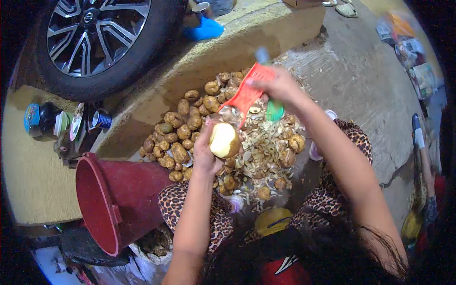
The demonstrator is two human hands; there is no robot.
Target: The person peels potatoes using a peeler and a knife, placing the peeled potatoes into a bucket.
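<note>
My left hand is wrapped round a partly peeled potato, pale where the skin is off and brown along its right side. In my right hand is a red Y-shaped peeler, gripped with its two prongs pointing down toward the potato, a little apart from it. Below both hands lies a heap of potato peelings. Unpeeled potatoes are piled on the left of the peelings. A green object shows just under my right hand, partly hidden.
A maroon bucket lies on its side at my left knee. Behind the potatoes runs a concrete step with a car wheel on it. A yellow round object is between my legs. Plastic packets line the right edge.
</note>
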